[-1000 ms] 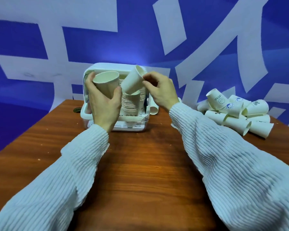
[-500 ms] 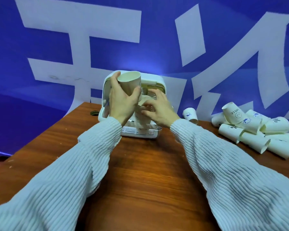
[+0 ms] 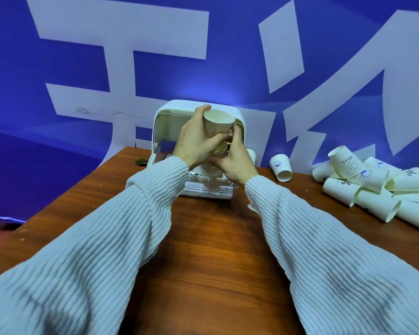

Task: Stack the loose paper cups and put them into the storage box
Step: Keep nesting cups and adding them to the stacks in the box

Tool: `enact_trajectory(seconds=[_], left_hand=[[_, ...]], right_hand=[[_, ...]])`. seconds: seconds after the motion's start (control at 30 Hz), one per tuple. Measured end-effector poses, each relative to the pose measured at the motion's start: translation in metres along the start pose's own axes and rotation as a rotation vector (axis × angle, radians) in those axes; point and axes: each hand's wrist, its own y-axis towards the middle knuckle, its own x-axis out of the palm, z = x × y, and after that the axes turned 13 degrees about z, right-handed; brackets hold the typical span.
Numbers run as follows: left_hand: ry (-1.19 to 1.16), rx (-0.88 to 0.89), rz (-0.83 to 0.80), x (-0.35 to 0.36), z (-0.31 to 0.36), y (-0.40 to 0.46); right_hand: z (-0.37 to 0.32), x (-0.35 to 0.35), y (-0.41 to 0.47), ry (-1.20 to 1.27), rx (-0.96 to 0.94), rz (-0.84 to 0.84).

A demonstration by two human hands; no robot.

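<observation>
My left hand [image 3: 196,139] grips a single paper cup [image 3: 217,124], mouth up, right over a stack of nested cups [image 3: 220,153]. That stack stands inside the white storage box [image 3: 165,122] at the table's far edge. My right hand [image 3: 235,163] is wrapped around the stack from the right side, just below the held cup. The bottom of the stack is hidden behind my hands and the box's front wall.
A pile of several loose paper cups [image 3: 377,187] lies at the table's right side. One more cup [image 3: 281,167] lies on its side between the box and the pile. The brown wooden table [image 3: 211,250] ends at the left; a blue wall stands behind.
My right hand set its cup down onto the stack and now holds the stack. My left hand brought its cup rightward over the stack. The camera view shifted.
</observation>
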Motion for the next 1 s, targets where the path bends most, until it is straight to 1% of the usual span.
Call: enact_trajectory(seconds=[0.1,0.2,0.27,0.37,0.4,0.47,0.57,0.63,0.77,0.87,0.93,1.0], left_hand=[[0.007,0.005,-0.012,-0.001,-0.002,-0.004],[0.109,-0.020,-0.077,-0.003,-0.012,-0.007],[0.229,-0.053,-0.156,-0.004,-0.018,-0.011],[0.430,-0.048,-0.364,-0.004,-0.024,-0.011],[0.460,-0.050,-0.420,-0.004,-0.025,-0.011],[0.390,-0.066,-0.463,-0.001,-0.028,-0.013],[0.109,-0.123,-0.404,0.007,-0.032,-0.026],[0.031,-0.175,-0.300,0.008,-0.036,-0.032],[0.110,-0.168,-0.135,0.004,-0.042,-0.028],[0.185,-0.253,0.006,-0.007,-0.045,-0.017],[0.247,-0.299,0.053,-0.016,-0.052,-0.007],[0.299,-0.319,0.060,-0.021,-0.061,0.004]], right_hand=[[-0.001,0.003,0.001,0.017,0.020,0.009],[-0.001,0.003,-0.002,0.007,0.056,-0.008],[0.001,0.006,-0.002,0.029,0.074,0.003],[0.011,0.009,0.000,0.073,0.097,-0.005],[0.013,0.010,0.000,0.076,0.107,-0.021],[0.016,0.011,-0.001,0.088,0.114,-0.053],[0.017,0.008,-0.007,0.128,0.128,-0.095],[0.020,0.004,-0.011,0.135,0.148,-0.143],[0.024,0.002,-0.024,0.007,0.129,-0.199],[0.016,0.004,-0.031,-0.078,0.103,-0.265],[0.010,0.005,-0.032,-0.170,0.054,-0.295],[0.008,0.007,-0.032,-0.253,0.018,-0.319]])
